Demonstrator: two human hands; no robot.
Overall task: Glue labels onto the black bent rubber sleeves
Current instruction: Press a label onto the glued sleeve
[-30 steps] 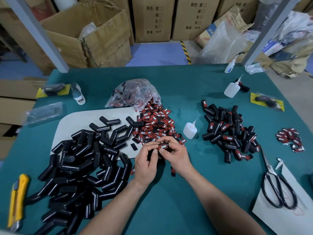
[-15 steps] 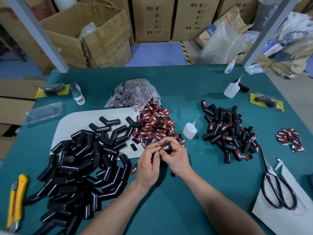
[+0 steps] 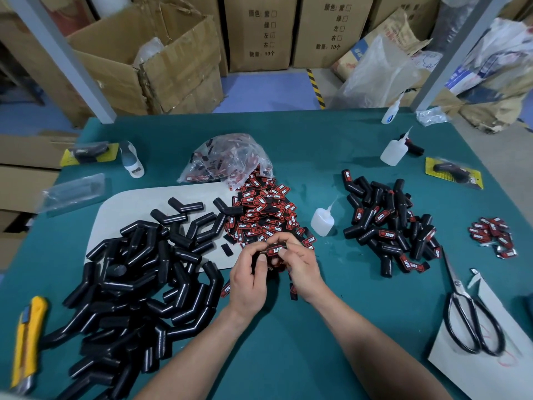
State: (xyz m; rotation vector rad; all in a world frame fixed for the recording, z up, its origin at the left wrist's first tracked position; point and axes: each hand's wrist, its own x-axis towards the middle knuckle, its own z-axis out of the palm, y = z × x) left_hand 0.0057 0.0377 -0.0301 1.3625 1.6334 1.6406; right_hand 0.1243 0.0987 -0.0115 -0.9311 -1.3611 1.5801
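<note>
Held sleeve: a black bent rubber sleeve (image 3: 279,243) is up off the green surface (image 3: 288,356) between both hands, just in front of the loose labels.
Label: a red and black label (image 3: 275,250) reading "TAPER" lies on the sleeve's upper face, turned toward the camera.
Left hand: the left hand (image 3: 249,281) has its fingers curled round the sleeve's left end, thumb on top just beside the label.
Right hand: the right hand (image 3: 302,269) grasps the right end, fingers bent over the label's edge.
Loose labels: a heap (image 3: 262,215) spills from a clear bag (image 3: 227,160).
Unlabelled sleeves: a large pile (image 3: 129,284) lies to the left.
Labelled sleeves: a smaller pile (image 3: 389,226) lies to the right.
Glue bottle: a small bottle (image 3: 322,223) stands between the labels and the labelled pile.
Tools: scissors (image 3: 473,321) far right, a yellow utility knife (image 3: 26,342) far left.
</note>
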